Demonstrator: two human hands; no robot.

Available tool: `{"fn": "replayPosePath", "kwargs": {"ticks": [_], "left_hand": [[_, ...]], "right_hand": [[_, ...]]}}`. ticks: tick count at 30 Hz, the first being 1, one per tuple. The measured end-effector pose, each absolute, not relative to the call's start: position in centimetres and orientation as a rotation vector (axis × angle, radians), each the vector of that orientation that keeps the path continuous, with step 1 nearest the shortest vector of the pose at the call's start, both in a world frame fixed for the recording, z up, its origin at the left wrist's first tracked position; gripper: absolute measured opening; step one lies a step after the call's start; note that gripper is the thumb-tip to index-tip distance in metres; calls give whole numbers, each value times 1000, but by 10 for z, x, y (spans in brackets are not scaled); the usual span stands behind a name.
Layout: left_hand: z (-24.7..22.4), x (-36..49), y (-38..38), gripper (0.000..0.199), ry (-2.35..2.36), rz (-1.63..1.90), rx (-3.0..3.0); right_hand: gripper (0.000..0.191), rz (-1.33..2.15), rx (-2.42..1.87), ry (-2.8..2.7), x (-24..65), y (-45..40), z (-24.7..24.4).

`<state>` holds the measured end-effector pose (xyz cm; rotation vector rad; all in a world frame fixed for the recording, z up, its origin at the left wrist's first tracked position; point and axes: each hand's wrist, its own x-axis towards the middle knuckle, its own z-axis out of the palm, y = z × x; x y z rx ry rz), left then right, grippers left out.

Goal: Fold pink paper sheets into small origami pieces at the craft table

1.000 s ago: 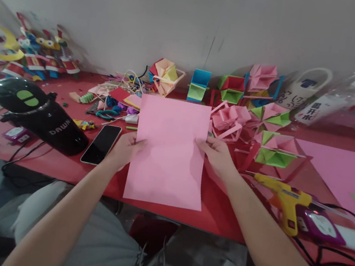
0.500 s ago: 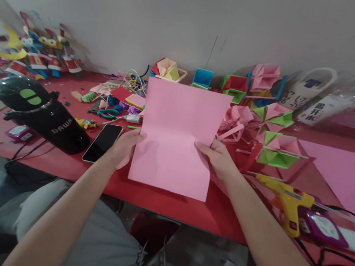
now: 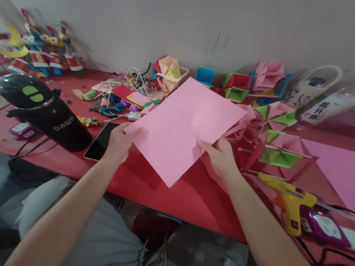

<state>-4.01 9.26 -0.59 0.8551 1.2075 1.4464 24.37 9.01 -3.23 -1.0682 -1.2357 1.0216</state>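
Note:
A plain pink sheet of paper (image 3: 183, 127) is held up above the red table, turned at a slant with one corner pointing down toward me. My left hand (image 3: 121, 142) pinches its left corner, the thumb on top and the other fingers behind. On the lower right edge, my right hand (image 3: 219, 155) grips the sheet with its thumb in front; its other fingers are partly hidden. Just left of my left hand lies a smartphone (image 3: 98, 143) with a dark screen. A yellow hot glue gun (image 3: 291, 199) lies to the right of my right forearm.
A black tumbler (image 3: 62, 122) stands tilted in view at left. Craft scraps (image 3: 118, 102) lie behind the phone. Several folded paper pieces, among them a green and pink one (image 3: 279, 155), stand at back right. Pink paper (image 3: 345, 171) and a purple power strip (image 3: 326, 226) lie at right.
The pink sheet has turned clockwise from nearly upright to a slant. My left hand now holds its corner instead of its left side. My right hand has barely moved.

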Motion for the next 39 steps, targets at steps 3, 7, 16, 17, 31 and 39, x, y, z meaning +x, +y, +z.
{"fn": "replayPosePath", "kwargs": {"ticks": [3,7,16,17,31,39], "left_hand": [[-5,-37,92,40,1119,1602,714],[-6,-25,84,45,895,1460,780],[-19,-11,79,44,1032,1389,812],[-18,-12,79,42,1019,1378,788],[-17,-5,79,54,948,1345,919],[-17,5,64,49,801,1121,963]], "right_hand": [[31,1168,-1099,-1164,239,88,-31],[24,1200,-1093,-1102,232,86,-27],[36,788,-1246,-1330,240,85,-30],[38,722,-1242,-1411,241,84,-28],[111,669,-865,-2381,212,67,-24],[83,1285,-1045,-1323,215,77,-16]]}}
